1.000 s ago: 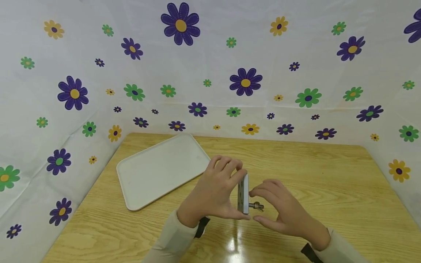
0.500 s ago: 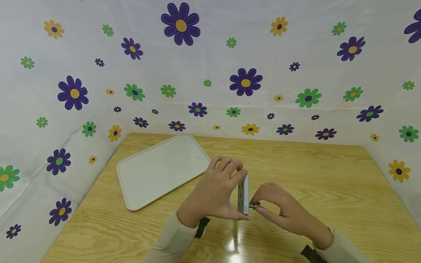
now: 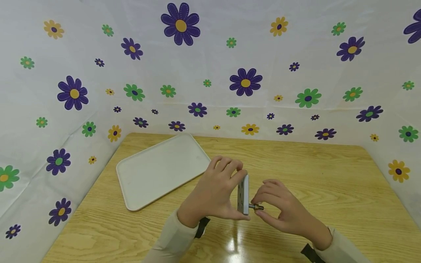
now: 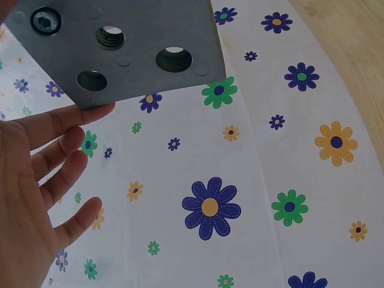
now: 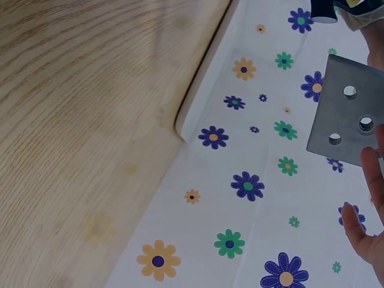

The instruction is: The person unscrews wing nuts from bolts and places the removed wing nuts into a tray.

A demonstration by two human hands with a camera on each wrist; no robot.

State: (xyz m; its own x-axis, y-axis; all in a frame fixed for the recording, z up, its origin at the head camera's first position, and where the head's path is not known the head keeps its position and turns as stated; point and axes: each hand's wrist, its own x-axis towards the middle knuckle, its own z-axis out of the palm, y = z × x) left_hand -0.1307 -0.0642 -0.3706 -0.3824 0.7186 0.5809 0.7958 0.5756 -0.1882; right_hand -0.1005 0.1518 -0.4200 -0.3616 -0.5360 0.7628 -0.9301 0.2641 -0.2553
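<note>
A grey metal plate (image 3: 245, 193) with several holes stands upright above the table in the head view. My left hand (image 3: 217, 190) grips it by its edges, thumb below and fingers above. A socket-head bolt's head (image 4: 45, 21) sits in one corner hole in the left wrist view. From the plate's right face the threaded bolt (image 3: 261, 208) sticks out, with a brass-coloured nut (image 3: 256, 207) on it. My right hand (image 3: 283, 206) pinches at the nut between thumb and index finger. In the right wrist view the plate (image 5: 345, 111) shows beside that hand, the bolt out of sight.
A white tray (image 3: 161, 171) lies on the wooden table (image 3: 312, 168) to the left, its right corner just behind my left hand. White cloth (image 3: 210, 54) with printed flowers walls the table at the back and both sides.
My right hand has come in from beside the bolt and closed its thumb and finger at the nut, then shifted its fingers there slightly. The left hand and plate have stayed put.
</note>
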